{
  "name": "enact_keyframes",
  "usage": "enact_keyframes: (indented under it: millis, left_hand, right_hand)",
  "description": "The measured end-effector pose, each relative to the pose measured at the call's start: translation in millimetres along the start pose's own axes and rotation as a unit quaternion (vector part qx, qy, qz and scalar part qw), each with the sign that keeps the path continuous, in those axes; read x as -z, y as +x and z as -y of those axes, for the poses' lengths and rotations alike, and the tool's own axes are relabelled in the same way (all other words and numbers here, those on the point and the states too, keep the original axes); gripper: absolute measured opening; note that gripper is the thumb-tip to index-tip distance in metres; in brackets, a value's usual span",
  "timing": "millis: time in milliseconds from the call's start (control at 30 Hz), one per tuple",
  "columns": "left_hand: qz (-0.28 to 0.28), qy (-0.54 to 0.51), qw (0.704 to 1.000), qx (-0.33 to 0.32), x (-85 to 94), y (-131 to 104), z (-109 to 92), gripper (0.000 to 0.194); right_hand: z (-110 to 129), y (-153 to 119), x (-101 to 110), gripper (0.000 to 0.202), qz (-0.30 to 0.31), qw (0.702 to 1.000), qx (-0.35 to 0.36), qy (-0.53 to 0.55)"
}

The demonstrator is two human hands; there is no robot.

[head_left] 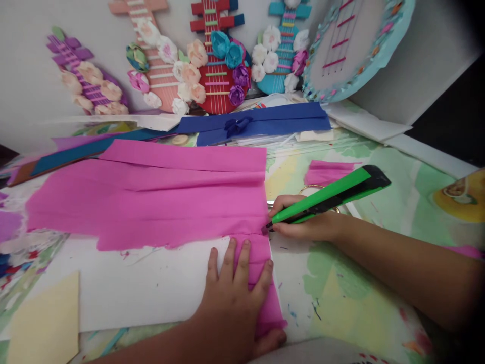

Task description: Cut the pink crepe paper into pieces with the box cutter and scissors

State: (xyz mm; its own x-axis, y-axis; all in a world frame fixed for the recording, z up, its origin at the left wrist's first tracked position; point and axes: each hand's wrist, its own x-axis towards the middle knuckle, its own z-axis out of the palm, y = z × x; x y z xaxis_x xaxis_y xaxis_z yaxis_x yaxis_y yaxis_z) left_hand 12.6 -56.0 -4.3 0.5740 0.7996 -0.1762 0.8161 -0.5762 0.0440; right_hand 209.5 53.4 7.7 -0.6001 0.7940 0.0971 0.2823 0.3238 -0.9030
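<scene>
A large sheet of pink crepe paper lies partly over a white board. My left hand is spread flat, its fingers on the board and on a pink strip at the board's right edge. My right hand grips a green and black marker-like tool, whose dark tip touches the pink paper's right edge near the strip. Gold-coloured scissor handles show partly behind my right hand. A small pink paper piece lies beyond them.
Decorated instrument shapes with paper flowers lean on the wall. Folded blue paper lies before them. A cream paper piece is at the lower left, coloured scraps at the left, and a patterned cloth covers the table.
</scene>
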Motion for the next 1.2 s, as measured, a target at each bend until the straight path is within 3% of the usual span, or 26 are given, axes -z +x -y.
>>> enact_keyframes:
  millis: [267, 500, 667, 1200]
  left_hand:
    - [0.044, -0.014, 0.999, 0.008, 8.4, 1.0, -1.5, 0.076]
    - [0.086, -0.009, 0.996, 0.018, 12.8, 4.4, -4.0, 0.077]
    - [0.086, 0.004, 0.995, 0.059, 16.4, 6.5, -11.5, 0.078]
    - [0.096, 0.003, 0.994, 0.042, 17.9, 6.3, -9.9, 0.079]
  right_hand:
    - [2.1, -0.5, -4.3, 0.008, 0.011, 0.998, 0.020, -0.065]
    - [1.7, 1.1, 0.8, 0.009, 0.006, 1.000, -0.021, 0.015]
    - [1.5, 1.4, 2.3, 0.009, 0.013, 0.999, -0.021, 0.031]
    - [-0.5, 0.5, -0.9, 0.005, 0.013, 0.999, 0.009, -0.033]
